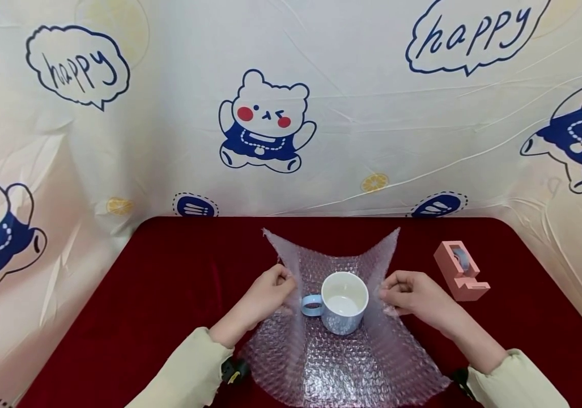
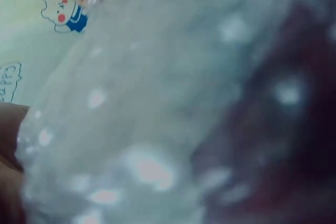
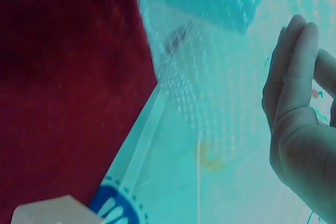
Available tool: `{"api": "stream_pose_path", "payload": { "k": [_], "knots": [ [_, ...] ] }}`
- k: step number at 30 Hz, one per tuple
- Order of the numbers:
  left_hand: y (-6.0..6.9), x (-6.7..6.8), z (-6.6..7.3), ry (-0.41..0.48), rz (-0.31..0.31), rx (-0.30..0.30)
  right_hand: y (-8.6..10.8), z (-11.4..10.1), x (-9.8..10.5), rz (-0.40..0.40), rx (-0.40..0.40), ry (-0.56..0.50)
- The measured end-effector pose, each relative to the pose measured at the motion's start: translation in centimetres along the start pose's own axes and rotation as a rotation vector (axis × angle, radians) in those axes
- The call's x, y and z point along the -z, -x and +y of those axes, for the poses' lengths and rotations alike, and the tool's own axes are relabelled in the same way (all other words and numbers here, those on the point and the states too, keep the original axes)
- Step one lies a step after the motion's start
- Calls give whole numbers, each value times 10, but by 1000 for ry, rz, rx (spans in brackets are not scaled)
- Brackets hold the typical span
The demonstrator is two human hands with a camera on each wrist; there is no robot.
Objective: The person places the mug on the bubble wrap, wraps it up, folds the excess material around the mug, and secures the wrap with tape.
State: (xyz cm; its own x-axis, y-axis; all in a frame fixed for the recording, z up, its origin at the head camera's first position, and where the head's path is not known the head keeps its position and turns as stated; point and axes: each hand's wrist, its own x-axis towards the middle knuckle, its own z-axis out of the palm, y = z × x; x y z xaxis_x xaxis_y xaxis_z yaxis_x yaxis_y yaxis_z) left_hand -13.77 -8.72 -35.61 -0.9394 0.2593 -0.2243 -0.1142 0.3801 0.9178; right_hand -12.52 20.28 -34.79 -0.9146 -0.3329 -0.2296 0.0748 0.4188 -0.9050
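Mug, pale blue, cylindrical, white inside [image 1: 344,313]: upright on a clear bubble-wrap sheet [image 1: 339,371], handle toward the left hand [image 1: 269,290]. Left fingers pinch one raised side of the sheet, fingertips partly hidden; right hand [image 1: 413,290], fingers pinching the opposite side. Sheet's near edge cut off; blurred wrap blocks most of the left wrist view. Pink block-shaped tape dispenser [image 1: 450,262], beyond the right hand, on the dark-red cloth-covered counter [image 1: 168,294].

The head view is bright; the left wrist's shows bubble wrap [image 2: 131,103] blurred and glaring.
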Motion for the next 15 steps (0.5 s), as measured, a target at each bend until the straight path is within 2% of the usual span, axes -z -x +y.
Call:
{"api": "stream_pose_path", "payload": {
  "k": [3,10,15],
  "knots": [
    [-1,-6,2,-32,10,-27,-4,-4,-9,-2,11,-18],
    [-4,-16,4,-166,96,-93,-8,-6,-19,29,0,-29],
    [-6,-22,5,-189,75,-110,-9,-3,-19,-3,13,-32]
  ]
}}
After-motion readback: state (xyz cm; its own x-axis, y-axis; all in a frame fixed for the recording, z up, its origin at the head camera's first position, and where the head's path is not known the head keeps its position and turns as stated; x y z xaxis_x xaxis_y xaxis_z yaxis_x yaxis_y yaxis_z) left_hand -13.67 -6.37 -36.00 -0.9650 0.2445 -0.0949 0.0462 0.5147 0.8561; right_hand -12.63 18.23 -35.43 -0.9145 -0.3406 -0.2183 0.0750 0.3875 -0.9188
